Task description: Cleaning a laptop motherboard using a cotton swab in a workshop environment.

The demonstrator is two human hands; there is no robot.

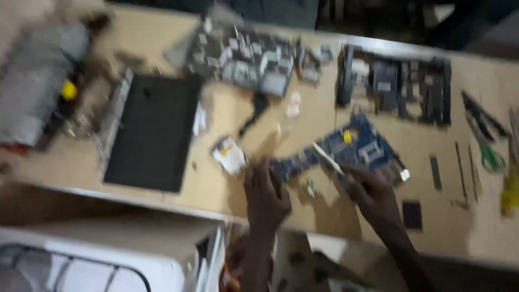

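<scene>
Hands meet over a blue circuit board (346, 151) lying flat on the pale wooden counter (227, 113), toward its near edge. The left hand (266, 197) rests at the board's left end, its fingers (259, 174) spread a little and pressed down on the corner rather than wrapped around anything. The right hand (372, 193) sits at the board's near right edge, fingers curled in; a thin pale stick-like tool (327, 158) slants up and left across the board just beside this hand, but the picture is too smeared to tell whether the hand is actually clamped on it.

Just left of the left hand lies a small white and yellow packet (229, 154). Further left sits a black laptop shell (154, 132), flat and dark. Behind the board, toward the far edge, are a dark keyboard-like panel (243, 57) and a stripped black laptop frame (397, 84). Off to the right lie green-handled scissors (489, 154), a yellow-handled tool (509, 192) and a few slim dark rods (460, 170). A small black square chip (412, 214) rests near the right forearm. At the far left is a grey bulky device (38, 86) with a yellow spot on it.
</scene>
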